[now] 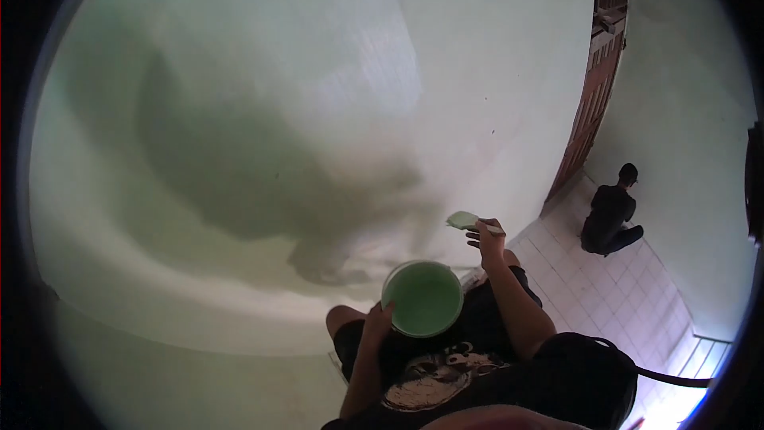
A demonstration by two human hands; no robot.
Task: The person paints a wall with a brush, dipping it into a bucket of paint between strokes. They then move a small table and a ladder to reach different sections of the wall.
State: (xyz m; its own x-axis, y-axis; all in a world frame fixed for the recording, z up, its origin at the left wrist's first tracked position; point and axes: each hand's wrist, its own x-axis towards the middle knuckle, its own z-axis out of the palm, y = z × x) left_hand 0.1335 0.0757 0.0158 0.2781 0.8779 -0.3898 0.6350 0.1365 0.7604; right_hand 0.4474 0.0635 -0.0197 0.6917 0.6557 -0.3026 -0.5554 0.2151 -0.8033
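Note:
My left hand (380,322) grips the left rim of a round bucket (423,299) with green paint inside, held above my lap. In my right hand (489,237) is a paintbrush (463,220), its bristles coated pale green and pointing left toward the wall. The fingers of this hand are closed round the brush handle. The brush is above and to the right of the bucket, apart from it. A pale green wall (318,111) fills the left and middle of the view, with dark shadows across it.
A person (611,211) in dark clothes squats by the right wall (684,111) on the tiled floor (585,287). A brown wooden door (593,103) stands at the far end. Bright light enters through a barred opening (708,357) at lower right.

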